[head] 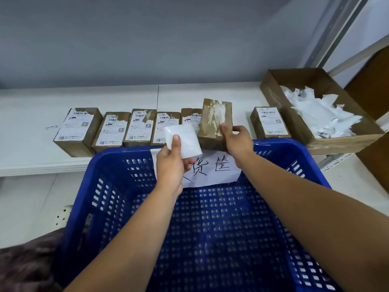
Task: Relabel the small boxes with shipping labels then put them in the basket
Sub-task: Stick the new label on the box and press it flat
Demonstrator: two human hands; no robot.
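- My left hand [171, 163] pinches a white label [182, 140] by its bottom corner, thumb on top. The side I see is blank.
- My right hand [235, 140] grips a small brown box [214, 125] by its lower right corner. My fingers curl round it.
- This box stands up tall, just over the far rim of the basket. Its front has no label, only white torn bits stuck to the brown card.
- The label is just to the left of the box, very near it.
- The blue basket [101, 186] is right in front of me, under both my arms. It has lots of little holes.
- A white paper sign [216, 167] hangs inside the far wall of the basket. It has big black handwriting, and I can read "货筐". My left hand hides the rest.
- Five more small boxes [139, 127] lie in a row on the white table [31, 114], to the left of my box. Each has a white label with a bar code and a square code. The print is too small to read, and some corners are ripped.
- One more labelled box [269, 122] lies to the right.
- Beside it is a big open carton [336, 142] with torn white paper scraps [320, 116] in it.
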